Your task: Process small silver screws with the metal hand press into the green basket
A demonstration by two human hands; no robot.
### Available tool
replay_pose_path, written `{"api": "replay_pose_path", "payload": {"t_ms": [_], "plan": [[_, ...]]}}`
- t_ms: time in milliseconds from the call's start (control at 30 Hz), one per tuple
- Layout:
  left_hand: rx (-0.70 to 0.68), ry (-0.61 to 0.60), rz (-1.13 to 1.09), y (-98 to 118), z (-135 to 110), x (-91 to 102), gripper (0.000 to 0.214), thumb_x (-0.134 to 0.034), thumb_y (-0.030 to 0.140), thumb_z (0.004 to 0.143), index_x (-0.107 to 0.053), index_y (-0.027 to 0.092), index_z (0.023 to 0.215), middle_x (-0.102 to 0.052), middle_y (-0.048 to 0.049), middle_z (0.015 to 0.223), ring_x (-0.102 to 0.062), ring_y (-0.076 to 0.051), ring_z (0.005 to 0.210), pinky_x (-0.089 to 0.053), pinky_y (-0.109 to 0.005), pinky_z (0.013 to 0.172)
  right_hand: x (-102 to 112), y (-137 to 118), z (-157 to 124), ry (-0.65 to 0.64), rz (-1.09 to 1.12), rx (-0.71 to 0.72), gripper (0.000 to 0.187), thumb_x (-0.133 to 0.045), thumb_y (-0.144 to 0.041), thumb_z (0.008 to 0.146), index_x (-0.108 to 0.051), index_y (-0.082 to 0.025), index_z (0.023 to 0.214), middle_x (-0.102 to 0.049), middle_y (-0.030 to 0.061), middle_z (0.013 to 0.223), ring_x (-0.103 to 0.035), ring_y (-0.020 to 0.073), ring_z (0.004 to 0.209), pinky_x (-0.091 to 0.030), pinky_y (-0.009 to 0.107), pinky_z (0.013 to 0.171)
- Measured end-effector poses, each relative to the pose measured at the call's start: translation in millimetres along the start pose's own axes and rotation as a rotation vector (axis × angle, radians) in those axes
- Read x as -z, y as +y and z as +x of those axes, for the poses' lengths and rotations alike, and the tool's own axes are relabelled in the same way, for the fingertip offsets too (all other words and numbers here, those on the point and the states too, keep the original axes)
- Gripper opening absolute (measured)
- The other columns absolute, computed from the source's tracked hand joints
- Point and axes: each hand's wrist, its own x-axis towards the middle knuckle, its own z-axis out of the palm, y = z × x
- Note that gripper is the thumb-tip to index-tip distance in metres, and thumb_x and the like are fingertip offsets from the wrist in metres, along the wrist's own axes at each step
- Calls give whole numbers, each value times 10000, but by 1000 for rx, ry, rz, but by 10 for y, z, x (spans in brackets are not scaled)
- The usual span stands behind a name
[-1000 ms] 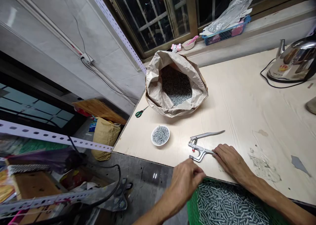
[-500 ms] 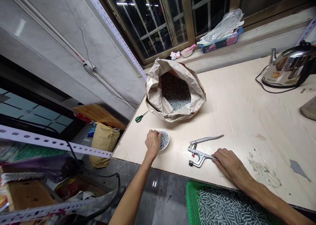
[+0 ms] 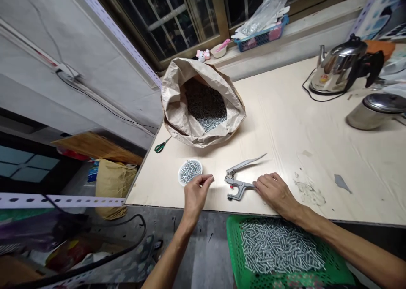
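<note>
We pinch 1 small, slippery metal piece [image 3: 212, 179] in our left hand [image 3: 195, 192] — right hand [image 3: 275, 191] presses flat on the stiff steel pliers' [image 3: 238, 183] lower handle.

A pale wooden desk [image 3: 285, 124] fills the centre and right. On it lie a paper sack [image 3: 177, 111], green scissors [image 3: 161, 145], a small dish [image 3: 189, 171], pliers [image 3: 239, 180] and a kettle [image 3: 341, 67].
</note>
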Motion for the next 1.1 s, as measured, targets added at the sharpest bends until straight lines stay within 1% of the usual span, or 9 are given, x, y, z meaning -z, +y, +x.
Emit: {"api": "replay_pose_path", "payload": {"t_ms": [133,200,300,533,633,767,900,1000,1100], "plan": [[-46,-82,-72,35,-335,-283,179,-629,341,780,-719,186,778,-726,-32,789,-644,-155,710,-485,-246,660,88,-27,31,50,-76,78,225,-405,-84,933,-595,-182,863,-579,18,739,-427,167,717,-293,338,737],[-31,-91,-97,8,-398,-365,171,-632,332,779,-715,183,773,-718,-31,772,-642,-151,702,-486,-241,661,107,-26,35,66,-86,87,232,-407,-83,934,-595,-185,844,-577,12,726,-420,163,712,-288,337,742],[-22,-105,-104,-38,-405,-421,169,-630,324,776,-715,179,763,-708,-33,762,-640,-151,704,-483,-239,659,105,-16,30,65,-89,78,248,-405,-93,940,-586,-187,800,-566,6,704,-412,158,704,-282,336,738],[-8,-165,-57,-59,-344,-476,193,-615,338,763,-715,175,739,-694,-36,729,-632,-157,694,-470,-254,659,96,-12,36,68,-75,70,252,-403,-116,949,-580,-175,779,-551,8,689,-406,157,698,-276,340,725],[8,-214,-20,-53,-305,-486,212,-609,350,754,-712,168,721,-691,-46,733,-628,-161,690,-460,-257,650,99,-12,46,56,-75,68,265,-392,-107,948,-575,-172,766,-542,9,686,-402,159,696,-272,341,720],[80,-324,67,-92,-239,-455,250,-614,381,724,-708,153,685,-691,-57,724,-614,-166,667,-435,-261,623,83,-7,46,-1,-68,49,290,-373,-94,945,-564,-177,743,-532,11,686,-396,161,695,-262,348,720],[190,-476,107,-160,-211,-410,333,-629,458,673,-701,133,676,-660,-41,627,-582,-166,626,-394,-255,583,29,0,31,-49,-19,43,260,-405,-104,937,-551,-180,736,-534,10,703,-399,160,709,-250,343,714],[225,-553,85,-167,-224,-390,381,-619,498,652,-685,124,678,-610,-16,578,-528,-143,582,-359,-249,568,-19,0,11,-70,3,41,225,-437,-130,932,-542,-179,739,-544,11,712,-409,164,722,-245,340,711],[242,-610,82,-125,-228,-381,395,-598,528,638,-635,135,618,-510,23,520,-432,-110,531,-299,-242,545,-13,-1,-2,-124,34,19,215,-440,-144,932,-544,-183,748,-566,17,734,-421,167,737,-243,342,713]]}}
